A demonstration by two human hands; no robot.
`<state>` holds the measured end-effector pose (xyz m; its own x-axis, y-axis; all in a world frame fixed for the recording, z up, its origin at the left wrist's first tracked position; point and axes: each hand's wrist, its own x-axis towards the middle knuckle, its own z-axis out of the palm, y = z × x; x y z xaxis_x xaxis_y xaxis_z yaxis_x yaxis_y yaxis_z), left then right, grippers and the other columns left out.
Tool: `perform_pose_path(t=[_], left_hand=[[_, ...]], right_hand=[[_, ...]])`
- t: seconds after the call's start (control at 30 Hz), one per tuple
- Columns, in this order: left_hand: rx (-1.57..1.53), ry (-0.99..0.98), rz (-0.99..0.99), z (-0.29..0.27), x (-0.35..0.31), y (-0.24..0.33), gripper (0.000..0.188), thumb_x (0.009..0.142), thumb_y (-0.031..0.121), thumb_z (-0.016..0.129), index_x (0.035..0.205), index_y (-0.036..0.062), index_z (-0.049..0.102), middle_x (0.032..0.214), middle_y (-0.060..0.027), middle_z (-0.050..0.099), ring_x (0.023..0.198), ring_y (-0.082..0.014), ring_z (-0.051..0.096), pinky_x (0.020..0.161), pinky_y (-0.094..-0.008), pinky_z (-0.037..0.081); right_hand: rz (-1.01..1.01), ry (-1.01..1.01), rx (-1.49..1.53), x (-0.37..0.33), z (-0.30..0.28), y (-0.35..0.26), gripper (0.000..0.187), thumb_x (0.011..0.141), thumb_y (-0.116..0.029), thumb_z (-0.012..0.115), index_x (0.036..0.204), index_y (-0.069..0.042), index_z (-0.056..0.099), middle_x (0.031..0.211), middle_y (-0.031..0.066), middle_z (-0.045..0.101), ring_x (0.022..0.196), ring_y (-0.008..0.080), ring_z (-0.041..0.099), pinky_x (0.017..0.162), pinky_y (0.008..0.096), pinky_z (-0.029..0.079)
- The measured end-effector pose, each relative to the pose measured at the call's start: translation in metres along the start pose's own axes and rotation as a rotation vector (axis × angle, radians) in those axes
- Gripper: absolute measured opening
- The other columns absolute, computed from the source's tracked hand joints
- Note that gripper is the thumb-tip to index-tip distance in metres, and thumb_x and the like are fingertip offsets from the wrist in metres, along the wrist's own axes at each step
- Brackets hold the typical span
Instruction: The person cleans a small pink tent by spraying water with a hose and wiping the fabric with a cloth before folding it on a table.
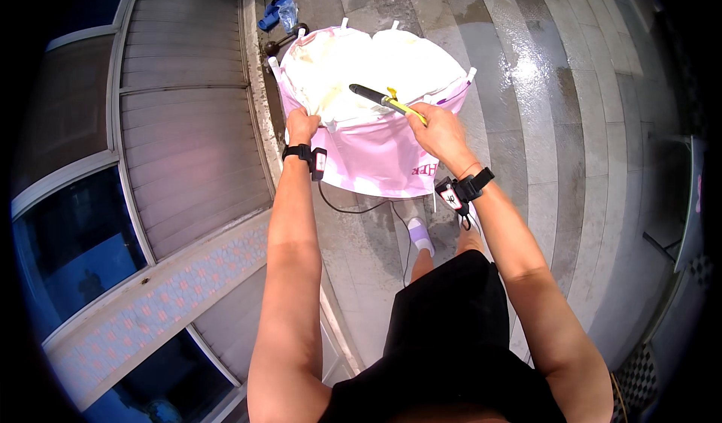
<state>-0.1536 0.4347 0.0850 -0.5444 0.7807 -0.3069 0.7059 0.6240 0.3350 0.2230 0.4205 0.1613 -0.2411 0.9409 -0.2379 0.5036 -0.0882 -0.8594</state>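
Note:
A pink fabric tub [376, 160] with white posts stands in front of me. Bright, overexposed white cloth or lining [376, 66] covers its top, so I cannot tell whether it is one piece. At the tub's near left edge, my left hand [302, 126] is closed on the rim of the white cloth. Above the near right side, my right hand [440, 132] wraps around the yellow end of a black-and-yellow wand-shaped tool [374, 96]. Its black end points up and left over the white cloth. A small yellow piece sticks up from its middle.
A dumbbell-like bar [286, 41] and blue slippers [275, 12] with clear plastic lie beyond the tub's far left. Windowed wall panels [184, 122] rise at left. Wet paving [526, 69] shines at right. A black cable [353, 211] hangs below the tub by my feet.

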Motion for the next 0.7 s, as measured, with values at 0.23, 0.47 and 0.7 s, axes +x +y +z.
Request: perform_pose_path(t=[0.23, 0.47, 0.7], left_hand=[[-0.063, -0.005, -0.041, 0.036, -0.017, 0.013, 0.016, 0.075, 0.004, 0.073, 0.071, -0.0068, 0.061, 0.068, -0.0088, 0.061, 0.06, -0.0171, 0.065, 0.052, -0.0321, 0.05], [-0.055, -0.069, -0.072, 0.064, -0.041, 0.028, 0.018, 0.077, 0.003, 0.072, 0.069, -0.0066, 0.059, 0.069, -0.0092, 0.061, 0.059, -0.0168, 0.066, 0.049, -0.0309, 0.049], [-0.021, -0.024, 0.017, 0.084, -0.078, -0.003, 0.021, 0.069, 0.011, 0.071, 0.061, -0.0037, 0.059, 0.058, -0.0177, 0.063, 0.056, -0.0263, 0.066, 0.058, -0.0373, 0.053]], right_hand=[[-0.024, 0.05, 0.029, -0.008, -0.009, -0.01, 0.024, 0.089, -0.026, 0.055, 0.091, -0.006, 0.067, 0.073, 0.0216, 0.065, 0.072, 0.0423, 0.063, 0.068, 0.0528, 0.049], [0.011, 0.113, 0.035, -0.008, -0.011, 0.001, 0.024, 0.089, -0.025, 0.054, 0.091, -0.004, 0.067, 0.074, 0.0233, 0.066, 0.074, 0.0442, 0.064, 0.07, 0.0533, 0.05], [0.009, 0.139, 0.025, -0.046, 0.005, 0.024, 0.024, 0.089, -0.024, 0.055, 0.09, -0.003, 0.067, 0.073, 0.0247, 0.065, 0.073, 0.0448, 0.064, 0.07, 0.0534, 0.05]])
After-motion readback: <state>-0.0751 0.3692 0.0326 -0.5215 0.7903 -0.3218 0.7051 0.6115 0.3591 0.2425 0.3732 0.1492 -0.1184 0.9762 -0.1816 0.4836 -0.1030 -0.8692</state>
